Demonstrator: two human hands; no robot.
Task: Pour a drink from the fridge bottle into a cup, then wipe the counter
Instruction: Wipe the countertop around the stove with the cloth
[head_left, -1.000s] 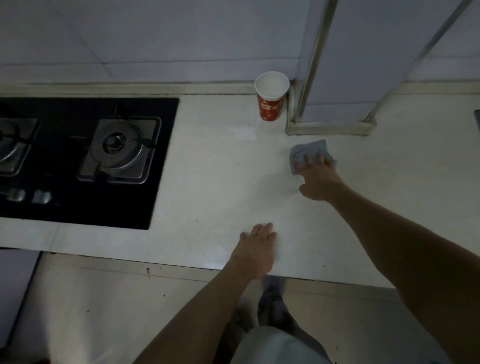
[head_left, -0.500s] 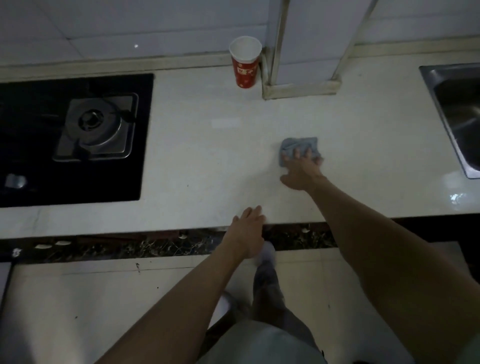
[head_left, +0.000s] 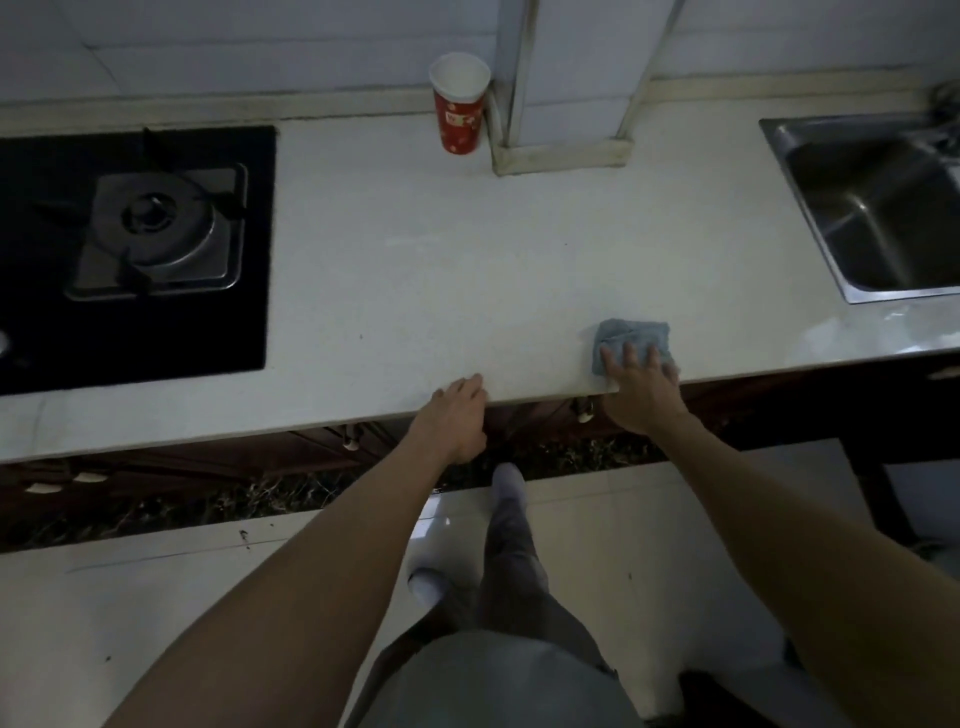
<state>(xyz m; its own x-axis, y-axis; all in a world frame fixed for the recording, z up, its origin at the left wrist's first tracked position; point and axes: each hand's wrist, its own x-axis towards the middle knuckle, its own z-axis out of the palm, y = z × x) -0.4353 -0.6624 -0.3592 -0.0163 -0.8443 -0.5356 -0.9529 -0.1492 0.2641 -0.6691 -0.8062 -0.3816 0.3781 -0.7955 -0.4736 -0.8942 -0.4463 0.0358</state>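
From the head camera, a pale tabletop (head_left: 415, 270) runs across a dim kitchen, backed by a light tiled wall (head_left: 234, 47). Taking the red paper cup (head_left: 459, 106) as the landmark: it stands upright at the back of the tabletop, against the wall, its open white mouth facing up and its long axis vertical. Just right of the cup rises a tiled column (head_left: 566, 104) with a raised base. Well left of the cup a black gas hob (head_left: 135, 249) is set into the tabletop, one burner (head_left: 156, 228) in full view. Far right of the cup sits a steel sink (head_left: 872, 208). Below the tabletop's front edge are dark cabinet fronts with small knobs (head_left: 584, 413), then a light floor (head_left: 156, 597).

The blue cloth (head_left: 631, 340) lies flat and folded, nearer the camera than the cup and to its right, close to the front edge of the tabletop; it is roughly square, so no clear long axis shows. The right hand (head_left: 641, 387) presses on it with fingers (head_left: 630, 356) spread flat, palm over the edge, not clenched around it. The left hand (head_left: 457, 415) is in front of the cup, at the tabletop's front edge, its fingers (head_left: 465, 387) laid loosely on the rim, holding nothing. Grey trousers (head_left: 509, 571) and light socks (head_left: 508, 480) show below.
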